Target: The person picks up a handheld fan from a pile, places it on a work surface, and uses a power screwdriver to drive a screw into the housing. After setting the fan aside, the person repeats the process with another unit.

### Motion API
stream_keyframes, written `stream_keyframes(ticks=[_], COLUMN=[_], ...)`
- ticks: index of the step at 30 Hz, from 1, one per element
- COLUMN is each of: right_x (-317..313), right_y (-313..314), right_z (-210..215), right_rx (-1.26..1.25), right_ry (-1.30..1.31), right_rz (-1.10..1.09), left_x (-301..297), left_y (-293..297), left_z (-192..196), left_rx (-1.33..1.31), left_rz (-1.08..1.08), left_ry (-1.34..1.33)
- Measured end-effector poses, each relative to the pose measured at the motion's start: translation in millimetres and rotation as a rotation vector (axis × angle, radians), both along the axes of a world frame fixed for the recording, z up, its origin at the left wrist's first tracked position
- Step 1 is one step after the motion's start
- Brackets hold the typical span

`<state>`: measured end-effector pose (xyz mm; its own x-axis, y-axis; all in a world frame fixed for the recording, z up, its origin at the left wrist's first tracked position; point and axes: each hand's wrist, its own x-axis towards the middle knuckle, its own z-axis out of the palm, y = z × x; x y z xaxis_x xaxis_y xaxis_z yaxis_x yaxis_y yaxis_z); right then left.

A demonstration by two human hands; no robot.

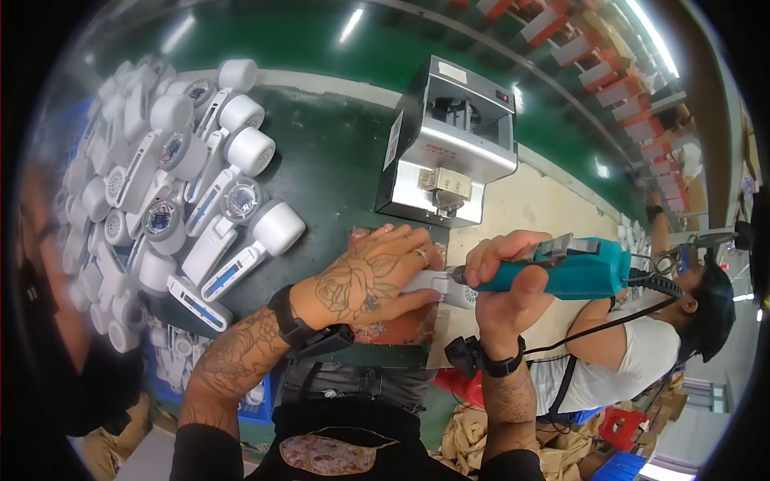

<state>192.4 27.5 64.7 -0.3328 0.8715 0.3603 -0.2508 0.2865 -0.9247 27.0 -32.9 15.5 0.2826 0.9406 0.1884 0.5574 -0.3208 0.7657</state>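
My left hand, tattooed and wearing a black wristband, presses down on a white plastic device over a red-brown work mat. Its fingers close around the piece and hide most of it. A teal electric screwdriver lies level in my right hand, with its tip pointing left against or just over the white device. Whether the bit touches a screw cannot be made out. From the back of the screwdriver a black cable runs off to the right.
Left of my hands lies a big heap of white handheld devices, some with wiring exposed. A silver and black screw feeder stands ahead. At right sits a co-worker in a white shirt. A blue crate holds more white parts below the table edge.
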Motion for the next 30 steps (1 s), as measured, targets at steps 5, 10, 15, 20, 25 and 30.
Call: stream_keyframes(ticks=[5,10,15,20,25,30], right_x=[-1,-3,-4,-40,-55,-54], right_y=[4,6,5,32,50,44], right_z=[-7,-8,2,16,2,8], right_rx=[-0.02,-0.056,-0.067,0.058,0.084,-0.001], right_ry=[0.045,0.048,-0.024,0.111,0.109,0.089], right_rz=[0.033,0.05,0.002,-0.051,-0.02,-0.031], left_x=[0,0,0,-4,-1,1], left_y=[1,1,0,-4,-3,0], left_z=[-2,-4,-4,-4,-10,-11], left_rx=[0.022,0.034,0.041,0.077,0.142,0.151], left_rz=[0.001,0.017,0.002,0.01,0.045,0.014], left_ry=[0.025,-0.011,0.002,-0.045,-0.041,-0.07])
